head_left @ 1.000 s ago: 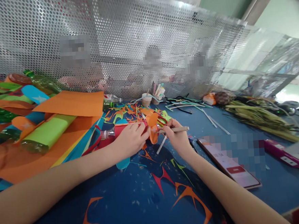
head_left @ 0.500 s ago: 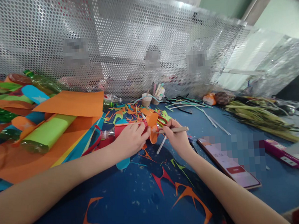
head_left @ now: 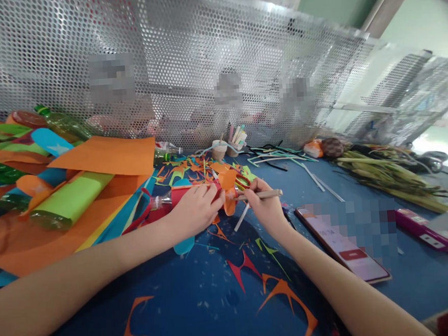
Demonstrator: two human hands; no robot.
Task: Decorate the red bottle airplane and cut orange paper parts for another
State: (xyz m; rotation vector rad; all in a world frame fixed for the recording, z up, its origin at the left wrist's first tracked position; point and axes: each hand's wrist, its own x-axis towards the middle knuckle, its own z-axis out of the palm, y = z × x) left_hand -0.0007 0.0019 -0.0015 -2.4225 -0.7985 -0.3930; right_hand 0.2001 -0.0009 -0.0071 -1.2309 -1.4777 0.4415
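Observation:
My left hand (head_left: 196, 207) lies closed over a clear plastic bottle wrapped in red paper (head_left: 178, 194), which rests on its side with its neck pointing left. At the bottle's right end is an orange paper propeller (head_left: 228, 179), its blades reaching up and down. Rounded blue paper pieces (head_left: 184, 245) stick out beside the bottle. Between the fingers of my right hand (head_left: 263, 202) is a slim stick-like tool with a tan handle (head_left: 272, 193); its tip points left at the propeller's middle. The tip itself is too small to make out. Scissors with yellow-and-red handles (head_left: 243, 180) lie just behind this hand.
Orange paper sheets (head_left: 108, 154) and wrapped bottles (head_left: 72, 199) pile up at left. Paper scraps (head_left: 288, 289) litter the blue table (head_left: 187, 303). A phone (head_left: 344, 246) and a purple box (head_left: 424, 231) lie at right, dried leaves (head_left: 386, 177) behind. Cups (head_left: 219, 150) stand before a perforated metal screen (head_left: 186, 63).

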